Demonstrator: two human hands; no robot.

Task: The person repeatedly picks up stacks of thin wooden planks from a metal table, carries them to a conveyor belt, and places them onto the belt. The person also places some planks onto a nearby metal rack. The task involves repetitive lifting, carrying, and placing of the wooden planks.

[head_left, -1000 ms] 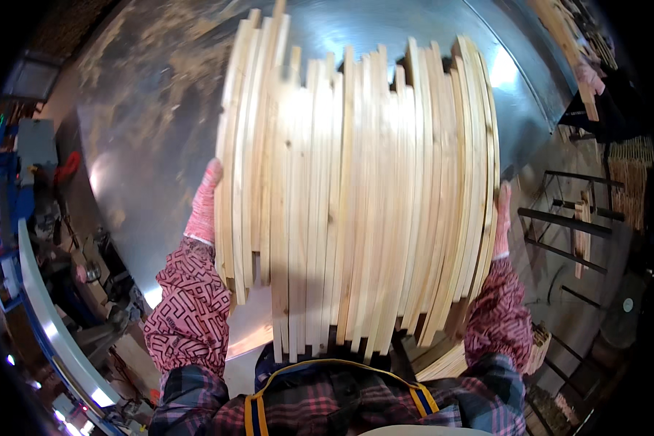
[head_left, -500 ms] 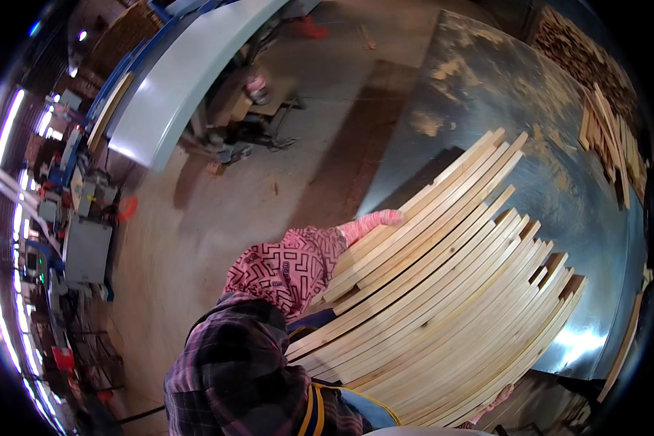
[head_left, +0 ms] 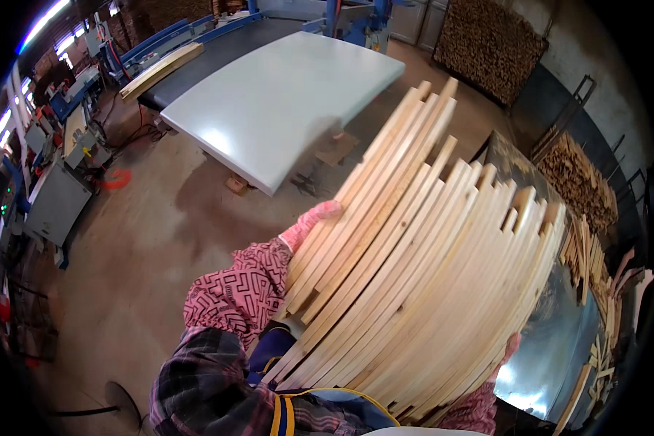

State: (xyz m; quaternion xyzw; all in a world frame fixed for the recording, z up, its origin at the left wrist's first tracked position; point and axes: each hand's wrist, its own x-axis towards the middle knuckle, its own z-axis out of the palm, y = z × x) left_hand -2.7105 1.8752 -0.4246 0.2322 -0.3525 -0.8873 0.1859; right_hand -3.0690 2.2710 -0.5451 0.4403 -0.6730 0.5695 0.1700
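Note:
A wide bundle of pale wooden strips (head_left: 429, 269), laid side by side with uneven far ends, is held up between my two hands in front of my body. My left hand (head_left: 314, 221), in a pink glove with a patterned pink sleeve cover above it, presses on the bundle's left edge, its fingers partly under the wood. On the right edge, low in the picture, my right hand (head_left: 507, 354) grips the other side. Most of that hand is hidden behind the strips. The near ends of the strips rest close against my apron (head_left: 341, 400).
Ahead on the left stands a table with a smooth pale top (head_left: 283, 102), beside a dark conveyor bed (head_left: 225, 62) bearing a few strips. A metal-topped table (head_left: 559, 349) lies to the right. Stacked wood (head_left: 490, 47) and loose offcuts (head_left: 585, 254) line the right side. Machines stand far left.
I have turned left with the bundle, away from the metal table. The pale-topped table now lies ahead, and more of my right hand shows. Both hands keep their hold.

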